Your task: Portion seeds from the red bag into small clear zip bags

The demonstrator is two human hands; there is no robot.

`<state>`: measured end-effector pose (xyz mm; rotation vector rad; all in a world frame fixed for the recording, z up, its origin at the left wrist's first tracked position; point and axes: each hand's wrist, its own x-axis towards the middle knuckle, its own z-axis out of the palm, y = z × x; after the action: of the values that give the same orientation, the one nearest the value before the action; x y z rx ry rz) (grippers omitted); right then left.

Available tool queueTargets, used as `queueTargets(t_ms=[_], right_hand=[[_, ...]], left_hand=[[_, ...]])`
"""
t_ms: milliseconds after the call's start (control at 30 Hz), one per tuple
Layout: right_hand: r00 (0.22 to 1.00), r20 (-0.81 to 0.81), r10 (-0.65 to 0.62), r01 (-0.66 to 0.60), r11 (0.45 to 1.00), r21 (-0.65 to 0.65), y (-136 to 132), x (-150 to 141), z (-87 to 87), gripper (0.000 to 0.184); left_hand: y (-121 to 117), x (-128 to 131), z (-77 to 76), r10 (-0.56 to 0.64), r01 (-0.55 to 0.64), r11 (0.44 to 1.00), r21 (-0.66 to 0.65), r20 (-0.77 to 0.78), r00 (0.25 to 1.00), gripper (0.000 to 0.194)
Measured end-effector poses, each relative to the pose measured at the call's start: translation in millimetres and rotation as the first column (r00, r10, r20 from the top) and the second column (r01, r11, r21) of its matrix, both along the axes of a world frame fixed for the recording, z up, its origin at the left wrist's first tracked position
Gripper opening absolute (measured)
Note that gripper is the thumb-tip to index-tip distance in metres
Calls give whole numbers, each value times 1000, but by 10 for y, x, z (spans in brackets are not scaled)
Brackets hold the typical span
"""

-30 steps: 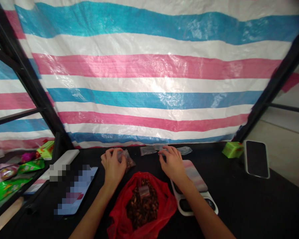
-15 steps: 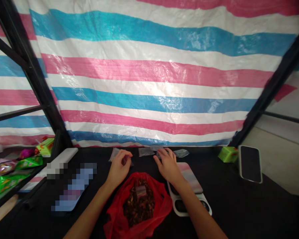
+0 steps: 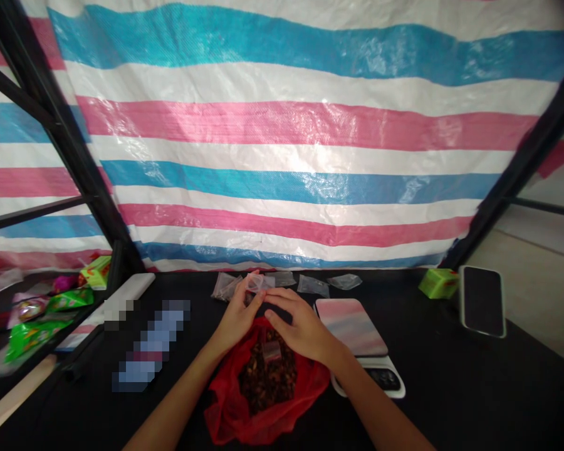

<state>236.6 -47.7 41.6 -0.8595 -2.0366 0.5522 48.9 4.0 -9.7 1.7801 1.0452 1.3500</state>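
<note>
Held up between the fingers and thumb of my left hand [image 3: 239, 316] is a small clear plastic zip bag [image 3: 254, 283]. My right hand [image 3: 301, 322] reaches in from the other side, its fingertips at the bag's lower edge by the left thumb. The right thumb stands apart from those fingers. Just below both hands lies an open red plastic bag [image 3: 305, 382] full of brown, dried-looking pieces [image 3: 266, 388]. A small clear bag with a reddish strip [image 3: 271, 352] rests on top of the pieces.
Small filled bags [image 3: 223, 286] lie behind my left hand; flat clear bags [image 3: 313, 285] lie to the right. A kitchen scale [image 3: 355, 329] is partly under my right forearm. Further right are a green box [image 3: 438, 284] and phone [image 3: 482, 302]. A blurred blue item [image 3: 153, 344] lies left.
My right hand has moved left from the flat bags to meet my left hand. A small clear bag now shows raised in my left fingers. The view has shifted slightly.
</note>
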Motion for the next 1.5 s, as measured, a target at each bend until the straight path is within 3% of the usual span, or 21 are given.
queueTargets(t_ms=[133,267,433,633,800,967,1300,1433,1500], right_hand=[[990,129,-56,56,998,3,-25,88,108,26],[916,399,35,-6,997,-74,-81,166,141,14],[844,528,90,-34,993,-114,-104,149,53,28],[816,575,-56,75,997,-10,-40,215,46,20],[803,583,-123,126,991,35,-14,271,52,21],[834,551,-42,55,998,-6,-59,195,31,23],[834,551,-23,28,1000,-2,-74,144,44,20],[827,562,-9,3,1000,12,-83,106,50,25],[832,555,-1,-1,1000,3,-95,84,48,24]], left_hand=[[-4,-8,46,84,-82,993,-85,15,996,40],[-14,-104,137,200,-200,980,8,-63,978,23],[-45,-200,272,99,-116,989,-92,-170,981,13],[-93,-305,400,-52,-1,983,-182,-288,956,12],[-253,-329,473,-285,173,948,-266,-472,834,21],[-312,-346,440,-277,159,956,-247,-583,763,21],[-248,-308,528,-326,240,909,-340,-222,919,14],[-274,-306,526,-369,324,820,-472,-2,930,19],[-272,-284,477,-331,320,780,-538,80,940,23]])
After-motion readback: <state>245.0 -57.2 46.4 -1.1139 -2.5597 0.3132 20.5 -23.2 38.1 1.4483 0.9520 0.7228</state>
